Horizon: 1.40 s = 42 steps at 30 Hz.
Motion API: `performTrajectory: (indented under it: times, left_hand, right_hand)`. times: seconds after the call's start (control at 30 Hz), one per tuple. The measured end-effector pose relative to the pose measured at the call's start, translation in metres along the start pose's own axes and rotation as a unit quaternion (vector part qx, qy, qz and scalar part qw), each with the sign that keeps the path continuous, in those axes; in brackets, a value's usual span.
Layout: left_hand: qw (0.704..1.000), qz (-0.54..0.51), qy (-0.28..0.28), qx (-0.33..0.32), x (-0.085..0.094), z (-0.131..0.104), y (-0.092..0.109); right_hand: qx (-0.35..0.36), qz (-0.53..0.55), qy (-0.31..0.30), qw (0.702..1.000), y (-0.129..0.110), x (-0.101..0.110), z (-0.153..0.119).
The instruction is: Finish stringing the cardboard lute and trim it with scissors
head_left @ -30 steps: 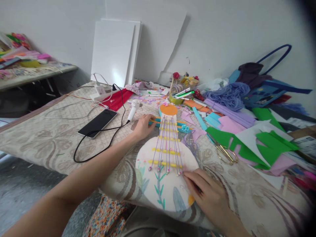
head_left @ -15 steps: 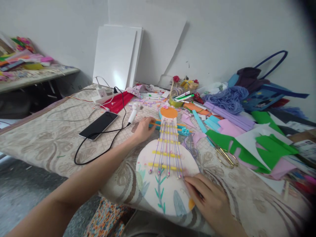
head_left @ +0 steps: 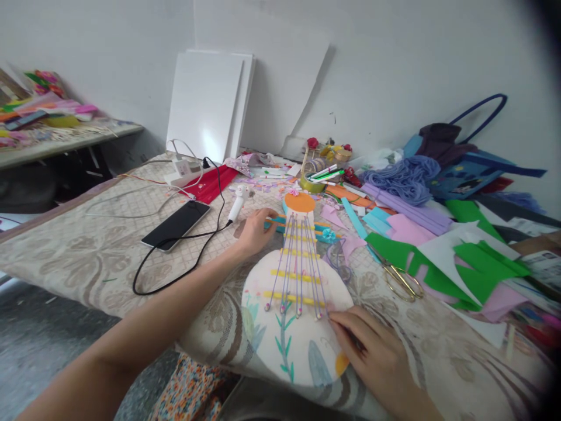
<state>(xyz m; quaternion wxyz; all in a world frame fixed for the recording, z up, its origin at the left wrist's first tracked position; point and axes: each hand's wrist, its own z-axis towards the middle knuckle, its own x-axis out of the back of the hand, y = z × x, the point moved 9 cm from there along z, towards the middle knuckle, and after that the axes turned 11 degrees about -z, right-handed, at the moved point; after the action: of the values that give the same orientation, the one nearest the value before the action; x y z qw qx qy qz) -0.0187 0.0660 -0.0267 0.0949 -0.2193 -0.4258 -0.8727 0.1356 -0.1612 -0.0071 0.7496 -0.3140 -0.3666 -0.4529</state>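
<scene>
A round white paper instrument (head_left: 298, 345) with painted leaves, yellow strips and purple strings lies flat at the front of the table, its neck pointing away and topped by an orange oval (head_left: 300, 203). Beside the neck, my left hand (head_left: 258, 229) has its fingers closed round the left end of blue-and-orange sticks. These sticks pass beneath the neck and come out at a blue flower (head_left: 328, 235). My right hand (head_left: 372, 345) rests at the body's right edge, fingers together near the lower end of the rightmost string; whatever they may pinch is too small to make out.
Left of the instrument are a phone (head_left: 176, 225), a white glue gun (head_left: 239, 202) with a black cable, and a power strip (head_left: 184, 174). Gold scissors (head_left: 403, 282), green felt (head_left: 438, 272), blue yarn (head_left: 405, 178) and a blue bag (head_left: 468, 175) lie to the right.
My right hand has shifted very slightly at the body's edge. The whole view has moved down a little; my left hand keeps its place beside the neck.
</scene>
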Motion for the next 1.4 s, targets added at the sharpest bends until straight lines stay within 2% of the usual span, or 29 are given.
performTrajectory:
  times: [0.17,0.3,0.6,0.7,0.77,0.8,0.87,0.97,1.03,1.17,1.3,1.4]
  left_hand:
    - [1.0,-0.006,-0.001,0.004,-0.001,-0.001,0.001]
    - [1.0,-0.014,0.002,0.003,-0.001,-0.002,0.001]
    - [1.0,-0.019,-0.008,-0.008,-0.002,-0.001,0.003]
    - [1.0,-0.016,-0.005,-0.003,-0.002,-0.001,0.002]
    - [1.0,-0.015,-0.006,0.0,-0.002,-0.002,0.001]
    - [1.0,-0.015,-0.006,0.002,-0.002,-0.002,0.001]
    - [1.0,-0.019,-0.007,0.006,-0.002,-0.002,0.0]
    - [1.0,-0.023,-0.005,0.015,-0.002,-0.002,-0.001]
    - [0.999,-0.027,-0.005,0.019,-0.001,-0.001,-0.002]
    - [0.999,-0.035,-0.011,0.025,0.0,0.0,-0.005]
    - [0.999,-0.034,-0.012,0.031,-0.001,0.0,-0.008]
    - [0.999,-0.03,-0.019,0.027,-0.002,0.0,-0.01]
  right_hand:
    - [0.01,-0.012,0.005,1.0,0.001,0.002,0.0]
    - [0.005,-0.037,0.024,0.999,0.011,0.01,0.002]
    - [-0.034,-0.085,0.048,0.995,0.04,0.032,0.03]
    - [-0.073,-0.07,0.025,0.995,0.068,0.032,0.045]
    - [-0.122,-0.014,0.002,0.992,0.096,0.03,0.059]
    - [-0.147,0.037,-0.03,0.988,0.111,0.025,0.068]
    - [-0.192,0.146,-0.073,0.968,0.139,0.019,0.088]
    - [-0.258,0.276,-0.126,0.917,0.176,0.009,0.12]
    - [-0.29,0.296,-0.105,0.904,0.201,0.01,0.142]
    - [-0.307,0.277,-0.059,0.908,0.241,0.007,0.176]
    - [-0.299,0.252,-0.037,0.92,0.267,0.0,0.196]
    - [-0.28,0.225,-0.02,0.933,0.278,0.002,0.211]
